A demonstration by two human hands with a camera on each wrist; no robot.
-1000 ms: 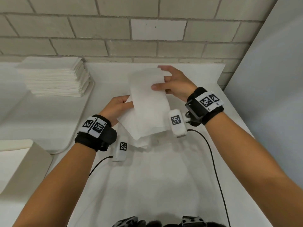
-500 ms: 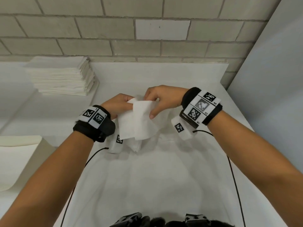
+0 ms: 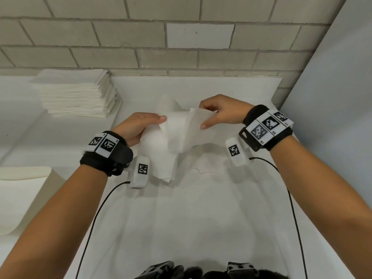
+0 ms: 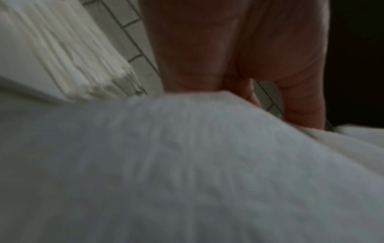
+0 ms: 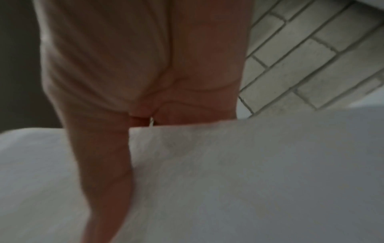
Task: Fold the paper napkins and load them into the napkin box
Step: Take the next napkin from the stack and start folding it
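A white paper napkin [image 3: 177, 135] hangs crumpled between both hands above the white table [image 3: 191, 218]. My left hand [image 3: 141, 125] grips its left side, thumb on top. My right hand [image 3: 219, 113] pinches its right edge between thumb and fingers. In the left wrist view the napkin [image 4: 187, 164] fills the lower frame below the left hand [image 4: 239, 57]. In the right wrist view the napkin [image 5: 249, 172] is held under the thumb of my right hand [image 5: 145, 74]. A cream napkin box [image 3: 22, 196] sits at the left edge, only partly in view.
A tall stack of folded white napkins [image 3: 74, 93] sits at the back left on a tray. A brick wall [image 3: 161, 37] runs behind the table and a grey panel [image 3: 332, 97] stands at the right. Another white sheet [image 3: 209, 162] lies on the table under the hands.
The napkin was held up as a tall flat sheet; both hands then brought it down and together, and now they have drawn apart sideways with it bunched between them.
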